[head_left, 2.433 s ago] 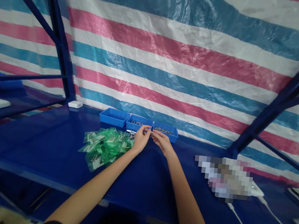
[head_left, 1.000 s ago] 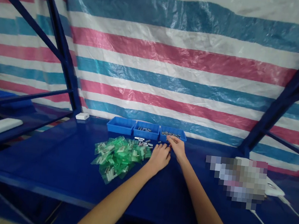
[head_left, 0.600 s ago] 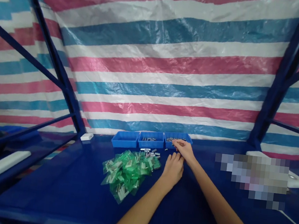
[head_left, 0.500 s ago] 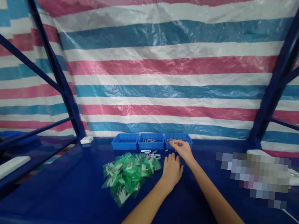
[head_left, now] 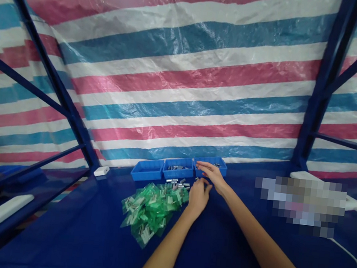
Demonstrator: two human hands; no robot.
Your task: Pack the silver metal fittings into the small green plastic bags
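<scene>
My left hand (head_left: 199,196) rests low over the blue table, right of the loose metal pieces (head_left: 177,183), its fingers curled together; what they hold, if anything, is too small to name. Just above and to the right, my right hand (head_left: 212,175) reaches over the front edge of the right blue bin (head_left: 222,169), fingers stretched out. Small metal parts lie in that bin and in the middle blue bin (head_left: 178,173). The left blue bin (head_left: 146,176) shows no parts. A heap of green and clear plastic bags (head_left: 150,210) with metal pieces inside lies left of my left hand.
A small white box (head_left: 101,171) sits at the table's back left. Toward the right are a white device (head_left: 308,179) with a cable and a blurred-out patch. Blue metal posts (head_left: 321,85) and a striped sheet (head_left: 187,83) stand behind the blue table (head_left: 90,227).
My left hand has moved slightly left and up, and its fingers have curled in. My right hand's fingers have spread from a pinch. The whole view has shifted a little.
</scene>
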